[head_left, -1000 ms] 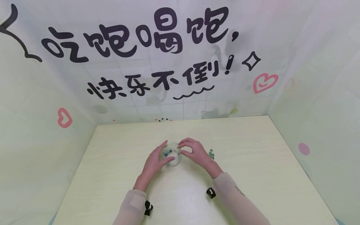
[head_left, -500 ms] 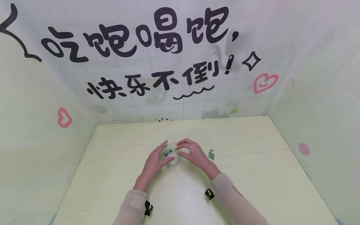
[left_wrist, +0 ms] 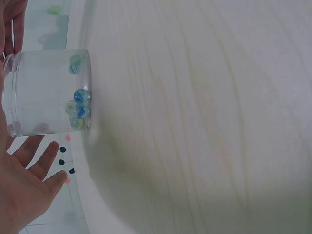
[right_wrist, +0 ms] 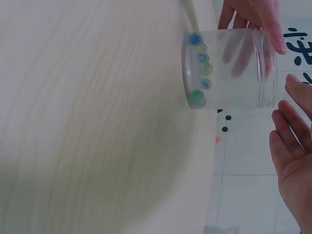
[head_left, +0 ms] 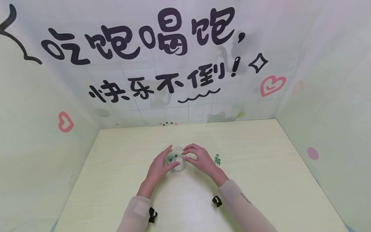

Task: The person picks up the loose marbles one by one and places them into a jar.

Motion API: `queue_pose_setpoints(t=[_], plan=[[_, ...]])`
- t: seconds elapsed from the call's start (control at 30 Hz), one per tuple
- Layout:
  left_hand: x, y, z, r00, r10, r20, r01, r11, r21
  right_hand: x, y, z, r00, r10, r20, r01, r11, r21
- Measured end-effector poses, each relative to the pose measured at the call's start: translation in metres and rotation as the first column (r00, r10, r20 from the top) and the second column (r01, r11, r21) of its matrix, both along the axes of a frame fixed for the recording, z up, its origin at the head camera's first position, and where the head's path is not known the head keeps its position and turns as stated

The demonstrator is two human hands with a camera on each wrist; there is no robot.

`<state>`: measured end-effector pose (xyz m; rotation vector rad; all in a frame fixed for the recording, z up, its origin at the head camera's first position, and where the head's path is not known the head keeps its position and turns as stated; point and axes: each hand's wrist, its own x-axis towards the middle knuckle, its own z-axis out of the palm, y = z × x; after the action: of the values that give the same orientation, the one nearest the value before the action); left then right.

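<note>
A clear, wide-mouthed plastic jar (head_left: 181, 167) stands upright on the table with several blue, green and yellowish glass marbles (head_left: 173, 158) at its bottom. My left hand (head_left: 158, 165) holds the jar around its left side, thumb in front and fingers behind. Through the jar wall, those fingers show in the right wrist view. My right hand (head_left: 202, 158) hovers at the right side of the mouth, thumb and fingers apart at the tips. No marble is visible between them. Both wrist views show the jar (left_wrist: 44, 92) sideways, its marbles (right_wrist: 205, 69) gathered at the base.
A small cluster of several green marbles (head_left: 217, 159) lies on the pale wooden table (head_left: 249, 148), just right of my right hand. A printed cloth wall (head_left: 162, 112) rises behind the table's back edge.
My right hand has shifted slightly and its fingers stay spread at the jar mouth. Marbles inside the jar have moved a little. The left hand keeps its hold, unmoved.
</note>
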<state>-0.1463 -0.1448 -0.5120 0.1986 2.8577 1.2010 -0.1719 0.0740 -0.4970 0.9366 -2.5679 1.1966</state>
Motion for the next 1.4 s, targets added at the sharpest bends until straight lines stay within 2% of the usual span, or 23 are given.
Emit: queue_pose_setpoints(t=[0.57,0.83,1.1,1.4], plan=[[-0.001,0.000,-0.002,1.000,0.006,0.021,-0.006,1.000,-0.011,0.002,0.012,-0.004,0.999,-0.036,0.033,0.036,0.999,0.000],[-0.001,0.000,-0.003,1.000,0.007,0.014,-0.007,1.000,-0.015,0.003,0.019,-0.007,0.999,-0.044,0.016,0.045,0.999,-0.021],[-0.001,0.000,-0.004,1.000,0.008,0.015,-0.008,1.000,-0.010,0.005,0.027,-0.008,0.996,-0.063,0.055,0.065,0.998,-0.028],[-0.002,-0.001,-0.005,1.000,0.008,0.019,-0.008,1.000,-0.014,0.005,0.034,-0.010,0.995,-0.074,0.063,0.076,0.997,-0.029]])
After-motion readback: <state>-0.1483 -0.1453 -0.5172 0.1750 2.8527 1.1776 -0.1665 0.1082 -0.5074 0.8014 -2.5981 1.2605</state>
